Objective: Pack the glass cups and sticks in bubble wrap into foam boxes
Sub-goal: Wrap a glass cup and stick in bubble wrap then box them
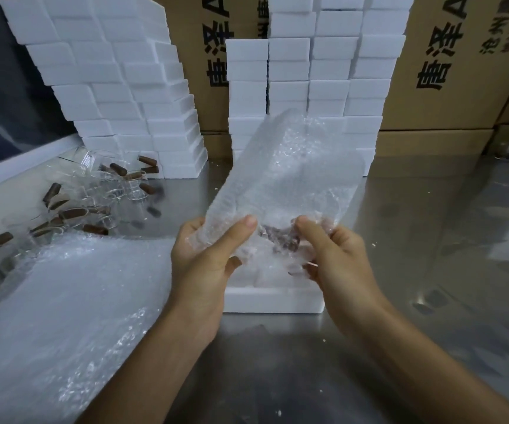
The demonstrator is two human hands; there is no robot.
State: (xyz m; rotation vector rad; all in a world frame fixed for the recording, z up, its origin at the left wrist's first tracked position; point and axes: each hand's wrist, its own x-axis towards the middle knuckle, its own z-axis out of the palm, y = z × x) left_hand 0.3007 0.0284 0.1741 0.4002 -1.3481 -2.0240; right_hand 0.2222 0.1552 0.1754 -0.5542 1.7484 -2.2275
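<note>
Above steel table [430, 240], both hands [259, 255] pinch bubble wrap [277, 179] over foam box [271, 299].

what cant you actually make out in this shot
- Head view: what is wrapped in the bubble wrap sheet held by the left hand and right hand; only a dark blur shows through.
- Inside of the open foam box: hidden by hands and wrap.
- Glass cups: count unclear, transparent and overlapping.
- Cardboard cartons: print cut off by the top edge.
</note>
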